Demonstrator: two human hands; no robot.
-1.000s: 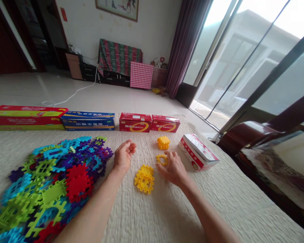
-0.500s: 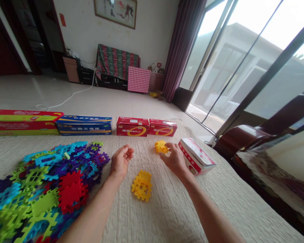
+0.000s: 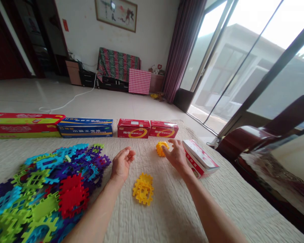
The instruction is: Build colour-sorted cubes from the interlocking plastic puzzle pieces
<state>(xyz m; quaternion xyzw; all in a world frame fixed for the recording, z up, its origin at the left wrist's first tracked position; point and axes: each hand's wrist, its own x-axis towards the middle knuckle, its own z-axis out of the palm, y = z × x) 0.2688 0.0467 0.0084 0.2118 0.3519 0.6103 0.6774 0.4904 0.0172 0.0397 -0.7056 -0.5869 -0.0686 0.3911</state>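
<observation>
My left hand (image 3: 121, 165) hovers over the cover with its palm turned inward and fingers loosely curled, nothing in it. On the right, my right hand (image 3: 176, 155) is open, thumb and fingers apart, right beside a small yellow block (image 3: 162, 149) made of interlocking pieces. The thumb overlaps the block's right side; whether it touches cannot be made out. Between my forearms lie yellow interlocking plastic pieces (image 3: 143, 189), overlapping one another. Left of my left arm spreads a heap of interlocking pieces (image 3: 48, 182) in blue, green, purple and red.
A white and red box (image 3: 201, 158) stands just right of my right hand. Along the far edge of the quilted cover (image 3: 172, 209) are two red boxes (image 3: 133, 128), a blue box (image 3: 86, 127) and a long red-green box (image 3: 25, 125). A dark wooden armrest (image 3: 245, 138) is at right.
My right hand has drawn slightly right and its fingers have spread away from the yellow block. My left hand stays nearly the same. The whole view has shifted a little.
</observation>
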